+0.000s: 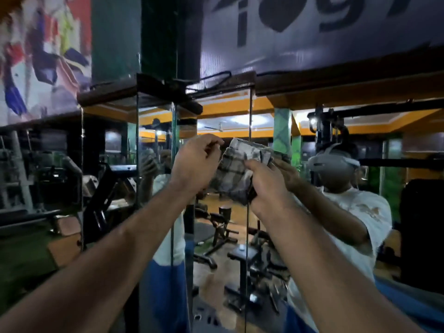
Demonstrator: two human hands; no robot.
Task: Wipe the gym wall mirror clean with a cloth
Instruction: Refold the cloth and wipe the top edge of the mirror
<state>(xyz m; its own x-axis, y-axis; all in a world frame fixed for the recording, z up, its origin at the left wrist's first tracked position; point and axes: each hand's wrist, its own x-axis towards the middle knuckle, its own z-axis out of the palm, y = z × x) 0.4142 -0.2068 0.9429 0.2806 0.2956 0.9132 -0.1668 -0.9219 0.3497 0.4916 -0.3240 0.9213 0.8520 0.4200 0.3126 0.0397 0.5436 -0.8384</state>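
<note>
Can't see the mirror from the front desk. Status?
Right hand grips the checked cloth, left hand pinches its top edge. Cloth held up before the mirror. Nothing in the way.

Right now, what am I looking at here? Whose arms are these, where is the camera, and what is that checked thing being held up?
No machine here: a person wears a camera on the head, so you see their own two arms reaching forward. The right hand grips a checked cloth, and the left hand pinches its upper edge. In front stands the gym wall mirror, made of several panels. It reflects weight benches and the person wearing the headset.
</note>
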